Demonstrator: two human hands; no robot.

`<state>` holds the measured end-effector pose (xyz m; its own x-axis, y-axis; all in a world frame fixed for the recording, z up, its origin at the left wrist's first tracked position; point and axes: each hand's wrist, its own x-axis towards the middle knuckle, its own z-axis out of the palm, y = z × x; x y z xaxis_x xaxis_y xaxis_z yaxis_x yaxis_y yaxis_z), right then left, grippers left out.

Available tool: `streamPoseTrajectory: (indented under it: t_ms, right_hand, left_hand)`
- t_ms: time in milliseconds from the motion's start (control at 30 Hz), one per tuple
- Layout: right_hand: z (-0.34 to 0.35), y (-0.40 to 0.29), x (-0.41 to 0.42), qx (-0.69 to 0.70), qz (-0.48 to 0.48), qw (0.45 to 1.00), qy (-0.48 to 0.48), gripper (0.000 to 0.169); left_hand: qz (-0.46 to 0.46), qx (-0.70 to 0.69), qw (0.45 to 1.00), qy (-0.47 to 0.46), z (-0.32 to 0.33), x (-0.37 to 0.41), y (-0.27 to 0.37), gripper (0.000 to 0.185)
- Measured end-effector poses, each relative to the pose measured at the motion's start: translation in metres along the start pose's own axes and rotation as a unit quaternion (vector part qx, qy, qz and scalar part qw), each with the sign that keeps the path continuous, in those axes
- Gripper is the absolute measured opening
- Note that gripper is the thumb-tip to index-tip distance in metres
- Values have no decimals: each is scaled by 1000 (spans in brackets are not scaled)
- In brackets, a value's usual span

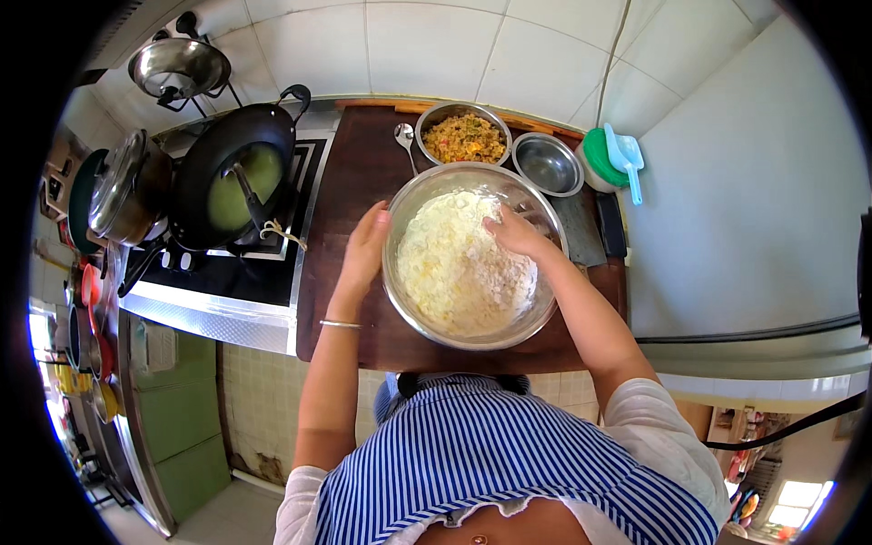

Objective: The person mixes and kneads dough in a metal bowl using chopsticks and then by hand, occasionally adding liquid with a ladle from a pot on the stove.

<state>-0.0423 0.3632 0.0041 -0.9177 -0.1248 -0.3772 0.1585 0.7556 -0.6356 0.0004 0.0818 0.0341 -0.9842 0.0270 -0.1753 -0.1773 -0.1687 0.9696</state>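
Observation:
A wide stainless steel mixing bowl stands on the dark wooden board in front of me. It holds a heap of pale flour with yellowish damp clumps and a coarser, crumbly patch at the lower right. My left hand grips the left side of the bowl near the rim, with a bangle on its wrist. Over the bowl's right rim reaches my right hand, its fingers in the flour at the upper right. Its fingertips are partly hidden, so I cannot tell whether they pinch any flour.
Behind the bowl are a steel bowl of fried-rice-like food, a spoon, a small steel bowl and a green-lidded tub with a blue scoop. A cleaver lies right. Left, a wok holds greenish liquid and a ladle.

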Motion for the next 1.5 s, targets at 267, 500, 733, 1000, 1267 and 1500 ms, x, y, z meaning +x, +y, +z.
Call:
streamPoseTrajectory:
  t_ms: [267, 500, 733, 1000, 1267, 1500]
  right_hand:
    - [54, -90, 13, -66, 3, 998, 3, 82]
    - [59, -82, -29, -274, -139, 948, -86, 76]
    - [65, -82, -80, -373, -234, 888, -131, 81]
    - [73, -95, -57, -430, -224, 864, -136, 76]
    - [84, -85, -36, -430, -254, 861, -94, 57]
    - [93, -73, -20, -391, -288, 872, -61, 30]
  left_hand:
    - [112, 133, 985, -25, 5, 4, -17, 50]
    - [135, 146, 980, -6, 9, 12, -20, 44]
    - [138, 179, 974, 4, 6, 13, -20, 42]
    - [129, 192, 973, 1, 7, 9, -15, 43]
    - [156, 205, 966, 13, 7, 9, -20, 43]
    - [188, 247, 950, 30, 8, 7, -22, 43]
